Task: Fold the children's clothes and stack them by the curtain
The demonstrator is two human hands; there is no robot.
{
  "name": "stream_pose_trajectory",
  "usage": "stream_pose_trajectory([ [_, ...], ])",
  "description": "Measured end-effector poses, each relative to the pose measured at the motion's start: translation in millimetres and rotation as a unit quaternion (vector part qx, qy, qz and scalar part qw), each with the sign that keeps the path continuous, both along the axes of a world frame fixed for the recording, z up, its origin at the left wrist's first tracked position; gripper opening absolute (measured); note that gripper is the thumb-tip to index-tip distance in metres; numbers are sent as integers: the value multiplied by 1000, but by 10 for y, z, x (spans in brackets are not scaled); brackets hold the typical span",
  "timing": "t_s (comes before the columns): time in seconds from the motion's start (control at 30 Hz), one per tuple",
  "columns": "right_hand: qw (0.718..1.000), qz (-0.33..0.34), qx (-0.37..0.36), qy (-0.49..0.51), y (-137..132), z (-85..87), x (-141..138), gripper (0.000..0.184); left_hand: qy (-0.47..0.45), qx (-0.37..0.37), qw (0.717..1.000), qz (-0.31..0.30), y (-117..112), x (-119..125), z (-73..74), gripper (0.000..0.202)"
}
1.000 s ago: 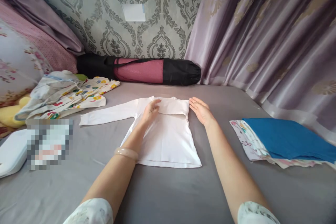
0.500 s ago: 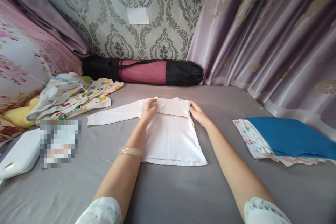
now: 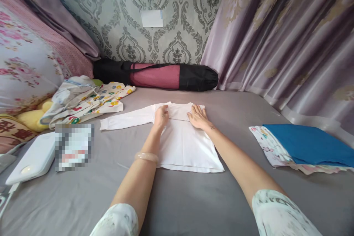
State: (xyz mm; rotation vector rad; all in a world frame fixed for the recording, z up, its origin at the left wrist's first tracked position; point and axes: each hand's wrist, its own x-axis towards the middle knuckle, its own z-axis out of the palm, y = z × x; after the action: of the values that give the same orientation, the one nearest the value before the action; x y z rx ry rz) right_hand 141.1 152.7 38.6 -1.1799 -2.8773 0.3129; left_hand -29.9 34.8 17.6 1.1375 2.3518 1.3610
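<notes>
A small white long-sleeved shirt point(image 3: 185, 143) lies flat on the grey bed sheet point(image 3: 193, 199). Its right sleeve is folded across the chest, and its left sleeve stretches out toward the left. My left hand point(image 3: 161, 115) rests on the shirt near the left shoulder, fingers flat. My right hand point(image 3: 197, 117) lies open and flat on the folded sleeve at the upper right of the shirt, fingers spread. Neither hand holds anything. A pale bangle sits on my left wrist.
A loose pile of patterned clothes point(image 3: 88, 99) lies at the left. Folded clothes topped by a blue piece point(image 3: 304, 147) sit at the right. A rolled pink mat in a black bag point(image 3: 157, 75) lies against the wall. A white box point(image 3: 33, 158) sits at the near left. Curtains hang right.
My right hand has moved left from beside the shirt onto the folded sleeve and now lies flat on it. My left hand has stayed by the shoulder. The view has shifted slightly left.
</notes>
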Motion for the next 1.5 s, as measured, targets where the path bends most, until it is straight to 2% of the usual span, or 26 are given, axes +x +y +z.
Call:
stream_pose_trajectory([
  [0.23,1000,7,26,-12,-31,-145,-2,69,67,-10,997,-20,2,-9,-75,44],
  [0.37,1000,3,19,-7,-11,-167,8,68,125,-58,990,-11,10,-9,-117,36],
  [0.57,999,-53,-10,8,48,-158,43,69,182,-108,977,-12,6,8,-151,29],
  [0.87,994,-112,0,-2,136,-162,133,69,234,-184,954,-26,-32,69,-62,29],
  [0.97,992,-119,-2,-34,138,-124,117,69,247,-214,945,-8,-65,119,9,30],
  [1.03,991,-126,22,-48,108,-81,85,67,246,-230,941,15,-80,176,75,32],
  [1.1,994,-86,67,-28,46,-34,28,63,253,-236,938,23,-78,250,139,37],
  [1.17,996,5,87,5,-42,5,-55,60,270,-234,934,-8,-56,331,176,42],
  [1.27,992,116,49,18,-175,35,-214,57,280,-247,925,-73,-10,421,147,48],
  [1.33,989,143,21,13,-234,29,-313,56,272,-259,923,-81,4,439,88,51],
  [1.5,987,154,-40,3,-240,-39,-421,58,234,-277,929,-69,-21,383,-15,55],
])
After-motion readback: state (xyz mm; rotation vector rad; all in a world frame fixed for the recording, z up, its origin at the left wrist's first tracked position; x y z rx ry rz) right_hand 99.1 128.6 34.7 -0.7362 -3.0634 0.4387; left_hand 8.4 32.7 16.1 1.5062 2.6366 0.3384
